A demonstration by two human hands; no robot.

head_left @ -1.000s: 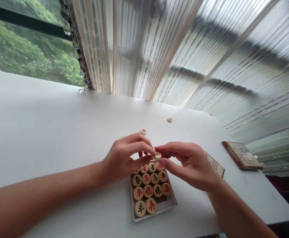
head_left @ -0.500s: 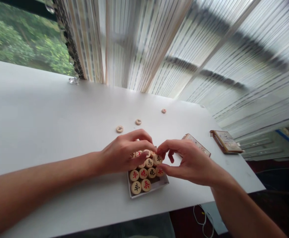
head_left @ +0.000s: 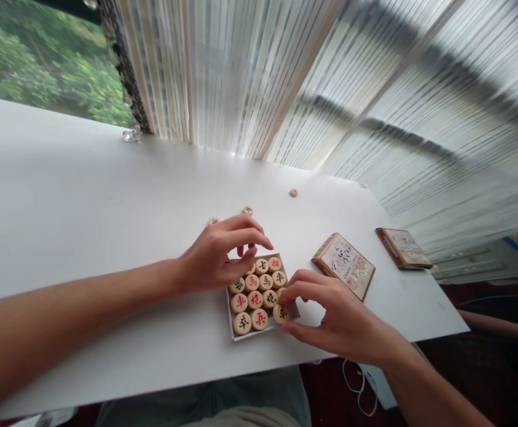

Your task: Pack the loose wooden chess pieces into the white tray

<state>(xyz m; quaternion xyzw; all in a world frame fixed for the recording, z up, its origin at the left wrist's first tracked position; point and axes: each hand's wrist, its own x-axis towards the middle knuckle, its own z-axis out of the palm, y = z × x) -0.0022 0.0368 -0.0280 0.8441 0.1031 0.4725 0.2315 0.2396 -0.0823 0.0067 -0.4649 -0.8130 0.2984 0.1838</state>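
Wooden xiangqi piece point(head_left: 282, 313), black 卒 (soldier) face up, is sitting between thumb and fingers of right hand point(head_left: 339, 311), at the near-right part of the piece tray point(head_left: 250, 334). Right hand is pinching it by the edge, gap just piece-wide, other fingers curling. Can't tell if its underside is touching the tray floor.

Left hand point(head_left: 223, 246) is hovering over the tray's far-left corner, thumb and index well parted, nothing visible in the grip; curled fingertips are partly hidden. It's covering some of the back rows.

Step in hand, my read: seating the 卒 in the nearest row, just right of a red 兵 point(head_left: 259, 319). Next move seems to call for squaring it flat beside that neighbour, then opening the pinch without nudging the row.

Lying loose beyond left hand on the bench point(head_left: 85, 237): two black-marked pieces point(head_left: 247, 210); farther out, beyond both hands, one red-marked piece point(head_left: 293, 193). Chinese chess box point(head_left: 345, 264) is lying just beyond right hand, second box point(head_left: 403, 248) farther right.
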